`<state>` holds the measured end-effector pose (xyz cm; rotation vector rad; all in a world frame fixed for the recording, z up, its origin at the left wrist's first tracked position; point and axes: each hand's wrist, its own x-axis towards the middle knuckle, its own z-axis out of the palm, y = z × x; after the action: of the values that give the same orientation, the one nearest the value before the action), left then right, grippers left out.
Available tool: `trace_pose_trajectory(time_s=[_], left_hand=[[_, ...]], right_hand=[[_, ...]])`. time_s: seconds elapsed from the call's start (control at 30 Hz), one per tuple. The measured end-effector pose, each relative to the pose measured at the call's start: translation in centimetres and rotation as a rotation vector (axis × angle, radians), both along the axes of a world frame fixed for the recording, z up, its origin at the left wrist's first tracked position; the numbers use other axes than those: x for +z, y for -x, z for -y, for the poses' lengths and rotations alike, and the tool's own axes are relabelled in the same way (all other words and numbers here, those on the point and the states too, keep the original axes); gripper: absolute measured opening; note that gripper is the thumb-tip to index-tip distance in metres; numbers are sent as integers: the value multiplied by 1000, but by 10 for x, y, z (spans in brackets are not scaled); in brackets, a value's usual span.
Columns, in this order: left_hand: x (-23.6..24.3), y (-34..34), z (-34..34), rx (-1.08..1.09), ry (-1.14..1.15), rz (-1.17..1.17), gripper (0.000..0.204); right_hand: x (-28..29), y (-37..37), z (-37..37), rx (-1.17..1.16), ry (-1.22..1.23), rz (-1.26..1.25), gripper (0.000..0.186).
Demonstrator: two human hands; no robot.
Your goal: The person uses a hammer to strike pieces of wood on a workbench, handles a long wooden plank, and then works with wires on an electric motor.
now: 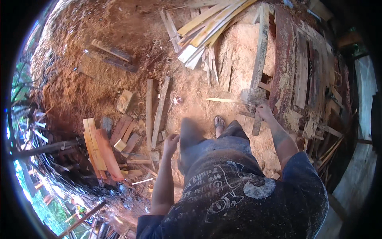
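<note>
Gripping the near end of 1 long weathered plank, the right hand has its fingers closed around the wood, and the plank runs away from that hand across the sawdust floor. Just right of this hand lie 2 broad reddish boards, side by side. Beyond and to the left of it sits 1 loose heap of pale yellow slats. The left hand hangs loosely curled beside the thigh, holding nothing. Just beyond that hand 2 narrow battens lie nearly parallel. Farther to its left rest 2 orange planks among short offcuts. 1 bare foot shows between the 2 hands.
</note>
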<state>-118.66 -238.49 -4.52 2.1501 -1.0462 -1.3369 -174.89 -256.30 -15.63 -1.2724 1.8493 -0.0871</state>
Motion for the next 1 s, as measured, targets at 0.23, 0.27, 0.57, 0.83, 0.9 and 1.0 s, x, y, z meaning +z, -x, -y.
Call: trace_pose_trajectory(time_s=[0.23, 0.27, 0.57, 0.83, 0.9, 1.0], left_hand=[[-30, -9, 147, 99, -263, -259, 32], [-41, -15, 168, 12, -245, -187, 32], [-94, -45, 405, -355, -289, 104, 40], [-171, -39, 471, -780, -104, 359, 24], [-174, -26, 490, -783, -266, 332, 21], [-175, -13, 508, -808, -257, 411, 16]], right_hand=[[-46, -39, -37, -2, -70, 103, 26], [-56, -52, -35, 41, -73, 118, 27], [-45, -164, 112, 12, -422, -61, 29], [-169, -239, 268, -227, -472, 155, 29], [-246, -228, 272, -186, -439, 126, 30], [-369, -205, 289, -124, -334, -22, 34]])
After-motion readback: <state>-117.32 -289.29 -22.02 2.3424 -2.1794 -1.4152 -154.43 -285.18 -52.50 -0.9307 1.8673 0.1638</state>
